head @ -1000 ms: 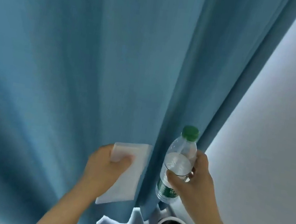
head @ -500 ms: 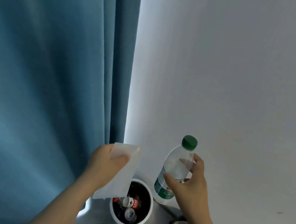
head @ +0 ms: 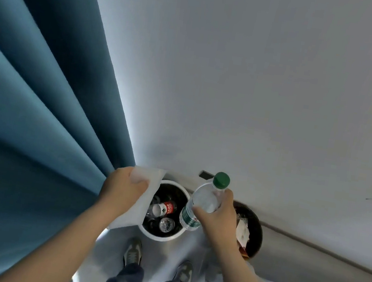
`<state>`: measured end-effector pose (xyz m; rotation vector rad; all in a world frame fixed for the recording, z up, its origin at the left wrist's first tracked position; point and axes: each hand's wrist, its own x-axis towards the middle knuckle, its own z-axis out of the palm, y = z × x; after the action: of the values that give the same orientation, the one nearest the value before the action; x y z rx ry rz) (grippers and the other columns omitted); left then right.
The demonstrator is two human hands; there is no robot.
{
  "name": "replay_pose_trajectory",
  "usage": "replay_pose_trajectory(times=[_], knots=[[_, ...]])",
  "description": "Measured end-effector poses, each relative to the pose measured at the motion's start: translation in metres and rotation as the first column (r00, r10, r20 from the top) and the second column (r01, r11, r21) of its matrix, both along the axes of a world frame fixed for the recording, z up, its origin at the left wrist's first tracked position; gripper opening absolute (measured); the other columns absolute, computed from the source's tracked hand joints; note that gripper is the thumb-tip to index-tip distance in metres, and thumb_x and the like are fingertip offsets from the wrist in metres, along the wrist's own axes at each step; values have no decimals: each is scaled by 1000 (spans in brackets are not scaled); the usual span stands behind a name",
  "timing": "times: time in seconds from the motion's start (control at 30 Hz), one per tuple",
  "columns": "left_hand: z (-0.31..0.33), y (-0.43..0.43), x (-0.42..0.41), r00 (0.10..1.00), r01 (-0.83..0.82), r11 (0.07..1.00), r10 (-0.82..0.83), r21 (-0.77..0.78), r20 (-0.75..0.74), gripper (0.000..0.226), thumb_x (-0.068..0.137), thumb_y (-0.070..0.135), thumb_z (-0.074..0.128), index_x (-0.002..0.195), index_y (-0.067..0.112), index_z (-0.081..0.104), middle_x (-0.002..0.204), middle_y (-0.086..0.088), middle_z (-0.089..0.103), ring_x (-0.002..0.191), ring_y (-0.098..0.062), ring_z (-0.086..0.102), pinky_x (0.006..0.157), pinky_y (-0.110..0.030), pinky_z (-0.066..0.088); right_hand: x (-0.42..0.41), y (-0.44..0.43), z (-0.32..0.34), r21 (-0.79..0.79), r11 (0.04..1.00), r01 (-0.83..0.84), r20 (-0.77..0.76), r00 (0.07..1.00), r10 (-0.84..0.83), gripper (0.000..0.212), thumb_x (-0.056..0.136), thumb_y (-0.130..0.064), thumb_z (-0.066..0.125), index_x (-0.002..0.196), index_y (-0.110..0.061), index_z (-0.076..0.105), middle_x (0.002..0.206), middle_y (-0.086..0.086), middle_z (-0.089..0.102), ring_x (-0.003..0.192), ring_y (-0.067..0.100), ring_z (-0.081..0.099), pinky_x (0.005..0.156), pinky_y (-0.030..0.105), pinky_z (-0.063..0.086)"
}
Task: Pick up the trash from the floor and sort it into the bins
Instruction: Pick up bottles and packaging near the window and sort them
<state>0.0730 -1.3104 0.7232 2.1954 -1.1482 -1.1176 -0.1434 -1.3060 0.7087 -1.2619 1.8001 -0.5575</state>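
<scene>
Left hand (head: pixel 122 189) pinches paper (head: pixel 139 204); right hand (head: pixel 216 220) grips bottle (head: pixel 204 204).

A plain indoor room: blue curtain (head: pixel 38 118), white wall (head: pixel 260 91), two bins (head: pixel 161 235).

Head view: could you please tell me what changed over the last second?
The view swung from the blue curtain to the wall; the white round bin and dark bin now lie below both hands. Unchanged: left hand holds the white paper sheet, right hand the clear green-capped bottle.
</scene>
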Motion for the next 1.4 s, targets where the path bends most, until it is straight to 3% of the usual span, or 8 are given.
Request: replay_pose_trajectory(times=[0.3,0.5,0.63,0.73,1.03,1.23,1.33,1.4], knots=[[-124,-7,0,999,29,986,-25,166,-27,16,76,18,56,64,7,55,60,-10,54,60,-25,43,52,-28,32,4,-22,-128,126,987,96,-53,995,-90,53,71,-25,75,109,-33,39,95,-12,57,84,7,59,67,22,45],[-205,-1,-13,1000,28,975,-24,219,-20,15,81,11,62,73,24,59,80,-5,67,79,-29,61,64,-31,46,-8,-28,-216,185,977,106,-91,992,-90,51,76,-20,73,114,-23,39,87,-19,50,75,-1,50,61,18,38],[-256,-1,-22,1000,4,973,-5,230,5,27,79,9,64,62,28,53,70,-2,62,69,-25,56,54,-25,39,-13,-30,-271,230,968,98,-78,994,-82,53,79,-18,72,121,-18,39,85,-17,48,78,6,52,67,22,39],[-283,-1,-27,1000,-24,965,24,260,0,13,78,12,65,68,20,63,65,3,59,60,-16,52,48,-22,34,-15,-27,-302,264,963,44,-38,999,-35,57,79,-17,71,127,-20,39,96,-13,50,90,9,51,69,21,39],[-288,-12,-67,979,-123,938,169,323,-119,6,79,12,67,84,9,69,75,-4,63,63,-16,53,52,-22,39,-36,-1,-304,412,911,12,161,983,-86,41,84,-27,70,121,-16,56,110,-6,63,104,10,60,89,26,50],[-280,-32,-116,893,-168,869,334,465,-303,18,75,7,75,82,20,64,88,-11,67,84,-31,65,83,-45,55,-83,4,-289,512,857,-62,372,915,-156,53,82,-36,74,128,-19,54,119,-4,65,107,7,62,86,19,50],[-282,-38,-144,920,-72,880,241,469,-310,22,75,12,77,95,9,68,97,-17,71,92,-36,67,88,-51,53,-108,6,-287,534,841,-86,432,883,-184,43,79,-25,77,118,-11,64,108,2,72,98,13,69,91,29,54],[-286,-38,-163,931,-26,883,192,469,-310,23,78,14,76,97,6,68,97,-16,70,92,-34,67,85,-49,55,-126,8,-288,530,847,-39,442,865,-237,20,80,-12,76,99,-8,70,92,3,75,82,12,70,79,22,56]])
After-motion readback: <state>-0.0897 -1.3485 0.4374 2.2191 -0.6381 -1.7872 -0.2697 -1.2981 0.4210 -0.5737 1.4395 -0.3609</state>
